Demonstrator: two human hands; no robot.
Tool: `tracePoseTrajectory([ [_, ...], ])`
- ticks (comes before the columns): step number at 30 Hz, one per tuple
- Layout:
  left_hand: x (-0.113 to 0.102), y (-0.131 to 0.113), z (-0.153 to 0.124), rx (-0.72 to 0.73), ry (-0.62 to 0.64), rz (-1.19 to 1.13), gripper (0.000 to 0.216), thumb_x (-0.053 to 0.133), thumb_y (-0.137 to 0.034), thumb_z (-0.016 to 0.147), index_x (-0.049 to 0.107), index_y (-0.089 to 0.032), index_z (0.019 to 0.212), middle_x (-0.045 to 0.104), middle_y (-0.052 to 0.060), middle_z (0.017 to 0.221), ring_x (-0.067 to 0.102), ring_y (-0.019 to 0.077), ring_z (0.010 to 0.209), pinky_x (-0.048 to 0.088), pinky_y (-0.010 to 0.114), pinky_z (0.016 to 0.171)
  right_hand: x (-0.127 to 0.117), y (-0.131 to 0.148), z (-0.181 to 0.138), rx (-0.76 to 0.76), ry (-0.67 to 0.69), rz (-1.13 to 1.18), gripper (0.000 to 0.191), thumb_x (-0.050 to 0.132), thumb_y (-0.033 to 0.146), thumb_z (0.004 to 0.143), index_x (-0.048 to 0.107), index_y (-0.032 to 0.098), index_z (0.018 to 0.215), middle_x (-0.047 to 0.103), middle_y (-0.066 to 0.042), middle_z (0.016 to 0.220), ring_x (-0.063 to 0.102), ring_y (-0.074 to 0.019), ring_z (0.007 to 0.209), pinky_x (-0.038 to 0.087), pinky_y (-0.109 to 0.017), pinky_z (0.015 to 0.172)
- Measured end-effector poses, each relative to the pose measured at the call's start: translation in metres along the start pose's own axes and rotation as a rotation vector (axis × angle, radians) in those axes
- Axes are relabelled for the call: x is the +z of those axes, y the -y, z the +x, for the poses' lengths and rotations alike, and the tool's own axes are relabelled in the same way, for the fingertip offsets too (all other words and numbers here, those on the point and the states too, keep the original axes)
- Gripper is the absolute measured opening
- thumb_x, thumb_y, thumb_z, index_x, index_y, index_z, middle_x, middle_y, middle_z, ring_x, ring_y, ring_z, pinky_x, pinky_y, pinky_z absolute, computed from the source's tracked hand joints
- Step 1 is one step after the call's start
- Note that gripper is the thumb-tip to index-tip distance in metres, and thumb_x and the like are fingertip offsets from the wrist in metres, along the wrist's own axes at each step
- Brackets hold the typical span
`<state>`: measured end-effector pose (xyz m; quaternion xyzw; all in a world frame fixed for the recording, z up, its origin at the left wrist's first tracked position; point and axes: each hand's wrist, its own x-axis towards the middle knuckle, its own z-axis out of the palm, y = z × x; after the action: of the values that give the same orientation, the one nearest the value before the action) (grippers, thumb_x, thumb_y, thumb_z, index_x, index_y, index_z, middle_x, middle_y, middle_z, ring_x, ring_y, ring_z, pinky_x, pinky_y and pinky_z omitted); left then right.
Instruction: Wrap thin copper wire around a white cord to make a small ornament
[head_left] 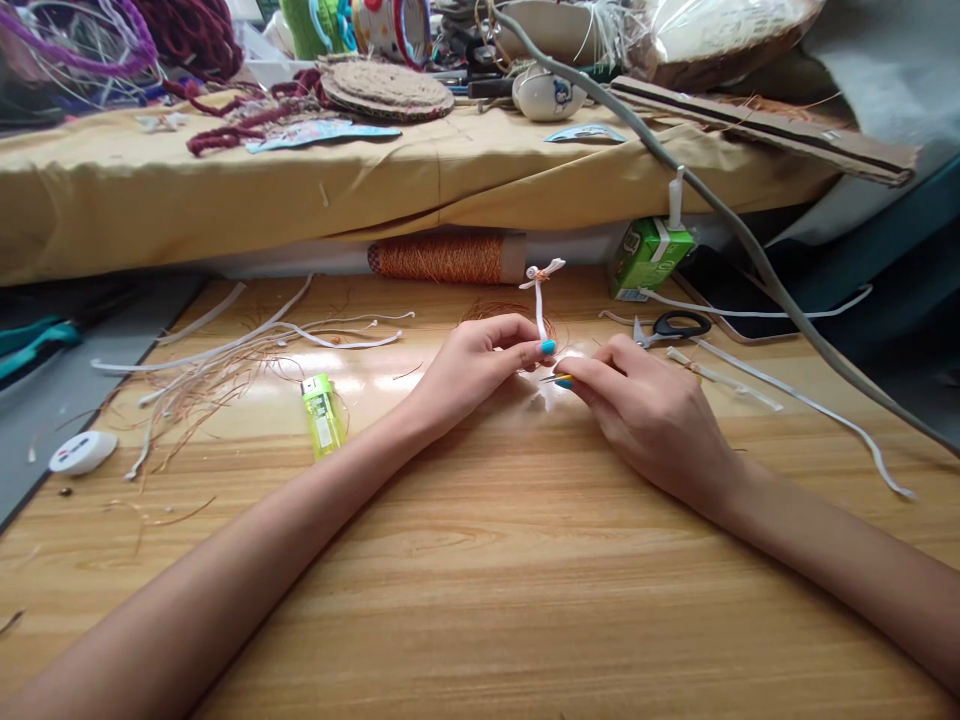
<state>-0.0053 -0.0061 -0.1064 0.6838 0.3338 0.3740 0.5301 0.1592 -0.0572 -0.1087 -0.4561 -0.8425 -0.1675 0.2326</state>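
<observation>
Between the thumb and fingers of my left hand [480,360] is a white cord [540,310], held upright. At its top sits a small white looped piece bound with orange thread [541,273]. My right hand [645,410] is closed just to the right, pinching a thin pointed tool [556,379] with a yellow part; its kind is unclear, as the fingers cover most of it. The tool's tip points left, beneath my left fingertips. A loose coil of orange thread [495,310] lies behind my left hand.
A green lighter [322,415] lies left, near white cords and orange threads [202,375] and a white oval object [84,453]. Scissors [679,326], a green carton [649,258] and a grey cable [720,205] are right. Behind stand a thread cone [446,260] and a cloth-covered shelf [225,200].
</observation>
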Motion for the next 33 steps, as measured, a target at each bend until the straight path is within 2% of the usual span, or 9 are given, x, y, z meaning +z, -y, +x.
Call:
tracePoseTrajectory([
  [7,-0.0006,-0.0035,-0.0009,-0.055,0.014,0.059,0.023,0.052,-0.033,0.070,0.060,-0.012,0.071,0.054,-0.001,0.061,0.046,0.0070,0.057,0.035,0.020,0.055,0.0008,-0.0001,0.0005,-0.012,-0.025,-0.064,0.021,0.038,0.023,0.083,0.056,0.016,0.090,0.051,-0.005,0.073,0.043,-0.0129,0.064,0.034,-0.026,0.060],
  [13,-0.0011,-0.0026,-0.0006,-0.044,0.053,0.066,0.020,0.050,-0.030,0.071,0.060,-0.012,0.071,0.053,-0.002,0.060,0.043,0.0055,0.053,0.033,0.019,0.052,0.0013,-0.0017,0.0010,-0.039,-0.062,-0.058,0.018,0.041,0.021,0.082,0.056,0.016,0.088,0.054,-0.005,0.077,0.046,-0.0136,0.069,0.033,-0.027,0.063],
  [23,-0.0007,-0.0024,-0.0008,-0.064,0.039,0.103,0.023,0.050,-0.031,0.071,0.063,-0.012,0.073,0.055,0.000,0.060,0.043,0.0060,0.050,0.032,0.019,0.050,0.0010,-0.0023,0.0008,-0.003,-0.104,-0.119,0.017,0.043,0.023,0.081,0.057,0.017,0.087,0.054,-0.004,0.076,0.047,-0.0130,0.067,0.032,-0.028,0.064],
  [33,-0.0005,-0.0019,0.0000,-0.067,0.017,0.083,0.027,0.050,-0.036,0.071,0.063,-0.013,0.074,0.059,0.001,0.065,0.043,0.0051,0.049,0.033,0.020,0.049,0.0020,-0.0017,0.0018,0.028,-0.055,-0.061,0.016,0.043,0.024,0.080,0.057,0.017,0.084,0.049,-0.005,0.076,0.044,-0.0131,0.067,0.036,-0.027,0.061],
])
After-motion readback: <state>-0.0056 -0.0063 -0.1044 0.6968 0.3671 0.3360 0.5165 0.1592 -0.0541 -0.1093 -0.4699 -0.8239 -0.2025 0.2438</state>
